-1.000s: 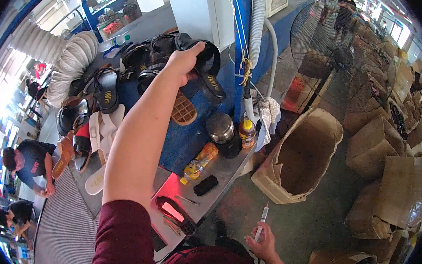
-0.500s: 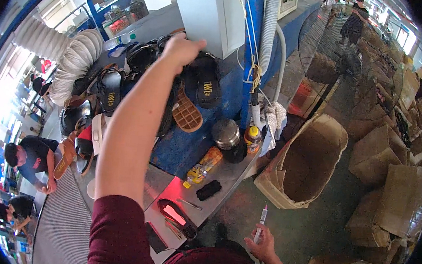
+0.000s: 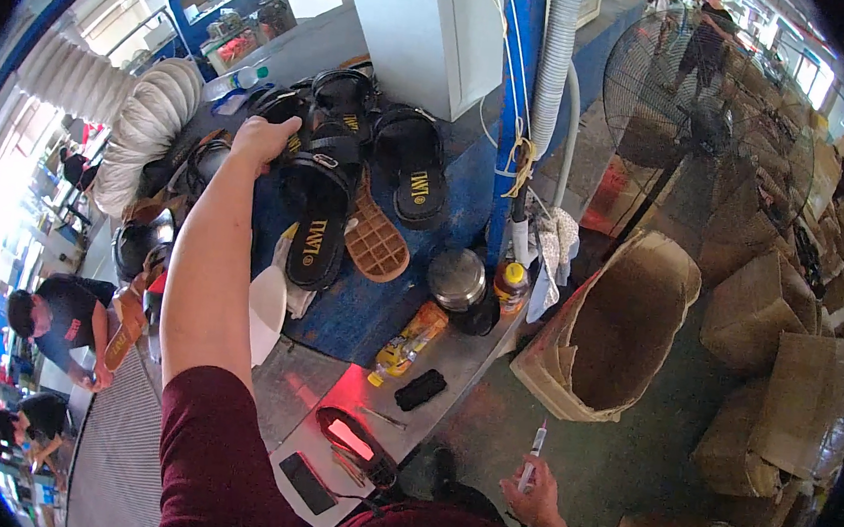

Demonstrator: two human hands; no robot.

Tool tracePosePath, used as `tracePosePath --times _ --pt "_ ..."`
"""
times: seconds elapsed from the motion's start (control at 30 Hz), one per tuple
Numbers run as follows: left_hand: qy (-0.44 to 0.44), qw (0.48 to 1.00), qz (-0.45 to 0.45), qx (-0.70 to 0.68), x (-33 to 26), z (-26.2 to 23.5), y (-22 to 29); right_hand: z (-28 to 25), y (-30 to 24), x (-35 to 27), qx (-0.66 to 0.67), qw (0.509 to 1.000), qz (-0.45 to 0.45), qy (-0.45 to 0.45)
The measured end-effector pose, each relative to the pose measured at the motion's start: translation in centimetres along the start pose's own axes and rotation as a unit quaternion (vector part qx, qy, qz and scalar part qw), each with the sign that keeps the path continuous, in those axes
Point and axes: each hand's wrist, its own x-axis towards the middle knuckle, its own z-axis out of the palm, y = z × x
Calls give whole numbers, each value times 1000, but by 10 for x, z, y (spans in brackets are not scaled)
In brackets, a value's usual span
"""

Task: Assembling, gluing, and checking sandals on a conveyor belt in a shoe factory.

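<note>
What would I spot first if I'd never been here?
Probably the pile of black sandals on the blue bench top, with the person's left hand at them. Then the syringe in the right hand, pictured just below an open cardboard box. A fat white ribbed hose curls at upper left.

- A dark flask (image 3: 457, 279) with a silver lid stands upright on the surface (image 3: 458, 372), just beside a bottle with a yellow cap (image 3: 513, 284).
- A yellow-orange bottle (image 3: 409, 343) lies near a small black object (image 3: 420, 390), whose kind I cannot tell surely.
- An open cardboard box (image 3: 545, 370) stands on the floor (image 3: 489, 420).
- Beyond it is a large fan (image 3: 705, 123).
</note>
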Motion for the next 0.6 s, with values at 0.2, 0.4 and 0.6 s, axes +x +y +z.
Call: tracePosePath --times 0.2,0.4,0.6 --pt "16 984 19 177 13 16 12 8 23 -8 -12 999 -11 27" --pt "-8 990 -12 139 16 20 10 12 19 -6 6 999 39 15" --pt "92 995 9 29 19 18 -9 13 12 -5 -3 1000 22 13"
